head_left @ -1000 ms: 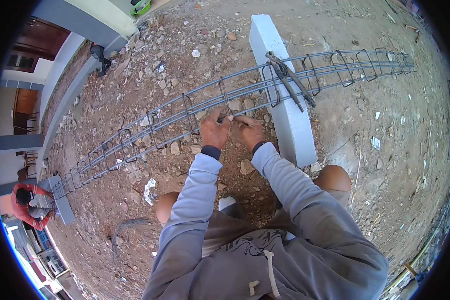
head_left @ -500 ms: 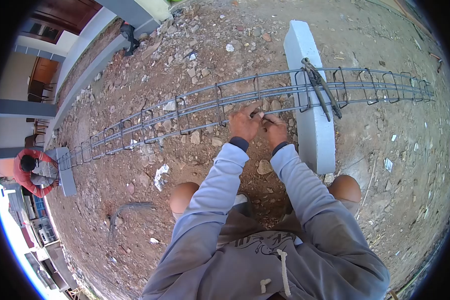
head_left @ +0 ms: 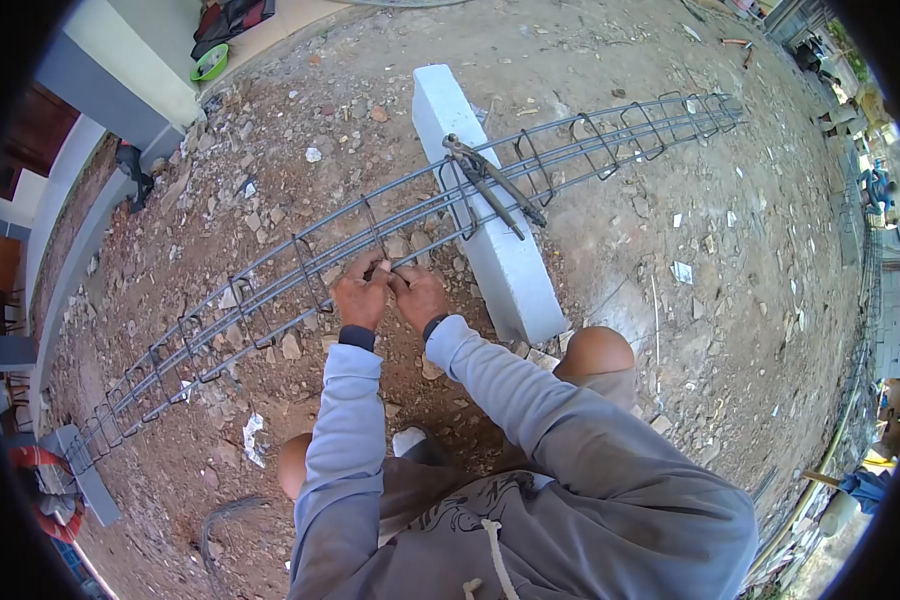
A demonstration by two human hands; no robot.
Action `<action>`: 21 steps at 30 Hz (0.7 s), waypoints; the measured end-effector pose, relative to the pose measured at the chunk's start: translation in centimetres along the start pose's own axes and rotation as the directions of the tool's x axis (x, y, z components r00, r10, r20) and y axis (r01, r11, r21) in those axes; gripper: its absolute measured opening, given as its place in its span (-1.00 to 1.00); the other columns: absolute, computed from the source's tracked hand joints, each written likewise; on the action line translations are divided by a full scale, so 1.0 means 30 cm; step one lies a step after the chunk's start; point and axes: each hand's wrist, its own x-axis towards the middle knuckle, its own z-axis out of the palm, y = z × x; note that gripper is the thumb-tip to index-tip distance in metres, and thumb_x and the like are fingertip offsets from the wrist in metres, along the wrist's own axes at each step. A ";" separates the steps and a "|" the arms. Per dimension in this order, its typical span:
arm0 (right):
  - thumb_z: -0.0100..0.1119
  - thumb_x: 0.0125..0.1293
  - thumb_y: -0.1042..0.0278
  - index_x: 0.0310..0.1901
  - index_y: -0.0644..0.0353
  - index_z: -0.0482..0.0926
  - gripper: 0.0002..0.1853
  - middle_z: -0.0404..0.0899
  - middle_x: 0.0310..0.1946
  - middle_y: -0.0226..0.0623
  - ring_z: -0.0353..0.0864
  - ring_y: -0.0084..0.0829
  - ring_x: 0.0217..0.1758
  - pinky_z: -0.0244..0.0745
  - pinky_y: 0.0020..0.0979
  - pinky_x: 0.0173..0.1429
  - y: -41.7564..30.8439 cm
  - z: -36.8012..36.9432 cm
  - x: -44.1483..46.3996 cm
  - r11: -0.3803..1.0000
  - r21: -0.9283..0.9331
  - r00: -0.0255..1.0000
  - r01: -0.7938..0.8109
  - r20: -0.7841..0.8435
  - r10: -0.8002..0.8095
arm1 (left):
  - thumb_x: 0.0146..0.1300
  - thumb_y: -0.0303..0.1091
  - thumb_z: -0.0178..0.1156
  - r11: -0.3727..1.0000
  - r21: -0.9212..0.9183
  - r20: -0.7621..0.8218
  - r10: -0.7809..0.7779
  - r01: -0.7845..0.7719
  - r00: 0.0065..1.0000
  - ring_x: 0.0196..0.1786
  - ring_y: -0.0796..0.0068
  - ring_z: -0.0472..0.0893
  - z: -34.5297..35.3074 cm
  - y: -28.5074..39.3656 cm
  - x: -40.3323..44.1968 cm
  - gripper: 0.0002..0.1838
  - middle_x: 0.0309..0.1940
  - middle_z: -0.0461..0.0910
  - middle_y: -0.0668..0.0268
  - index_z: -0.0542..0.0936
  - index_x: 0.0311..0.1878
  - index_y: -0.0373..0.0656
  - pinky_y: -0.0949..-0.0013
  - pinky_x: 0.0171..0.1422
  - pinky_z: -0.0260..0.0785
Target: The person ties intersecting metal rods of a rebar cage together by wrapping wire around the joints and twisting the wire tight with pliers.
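A long rebar cage (head_left: 425,207) of steel bars with square stirrups runs diagonally across the view. At its near lower bar, beside one stirrup, my left hand (head_left: 362,292) is closed with thumb and finger pinched together. Close by on the right, my right hand (head_left: 420,298) pinches at the same joint, its fingertips nearly meeting the left ones. Whatever thin piece they hold is too small to make out. A pair of long-handled pincers (head_left: 491,194) lies across the cage, over a pale block (head_left: 515,285) that supports the bars.
Another person (head_left: 55,495) in red crouches at the cage's far left end, by a second block (head_left: 95,485). Loose wire (head_left: 215,520) lies on the rubble-strewn ground at lower left. A green bowl (head_left: 210,62) sits near the building's pillar.
My view has turned to the right, so the cage, block and hands appear shifted left and tilted. Both hands stay pinched at the same joint. The pincers still rest on the cage.
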 end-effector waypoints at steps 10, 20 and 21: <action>0.14 0.13 0.37 -0.43 0.27 0.57 -0.86 0.58 -0.43 0.07 0.57 0.07 -0.30 0.45 -0.04 -0.14 -0.070 -0.036 0.017 0.997 -0.016 0.997 -0.070 0.020 0.071 | 0.31 -0.12 0.05 0.990 -0.139 0.165 -0.008 0.031 0.986 -0.18 0.36 0.61 -0.059 0.030 -0.002 -0.67 -0.26 0.67 0.19 0.67 -0.19 -0.18 0.33 -0.03 0.39; 0.16 0.12 0.33 -0.35 0.19 0.64 -0.85 0.59 -0.42 0.02 0.62 -0.03 -0.31 0.50 -0.18 -0.20 -0.006 -0.035 0.044 0.997 -0.071 0.997 -0.009 0.075 0.014 | 0.14 -0.19 0.30 0.985 -0.151 0.396 -0.012 0.078 0.918 -0.03 0.40 0.59 -0.091 -0.015 0.036 -0.62 -0.17 0.63 0.18 0.57 -0.08 -0.27 0.34 0.11 0.39; 0.15 0.13 0.33 -0.36 0.19 0.64 -0.85 0.59 -0.43 0.02 0.62 -0.03 -0.31 0.50 -0.18 -0.20 -0.003 -0.036 0.049 0.997 -0.075 0.996 0.006 0.089 0.001 | 0.13 -0.19 0.30 0.991 -0.121 0.391 -0.008 0.060 0.920 -0.01 0.37 0.59 -0.089 -0.029 0.042 -0.59 -0.13 0.62 0.16 0.55 -0.05 -0.28 0.32 0.13 0.39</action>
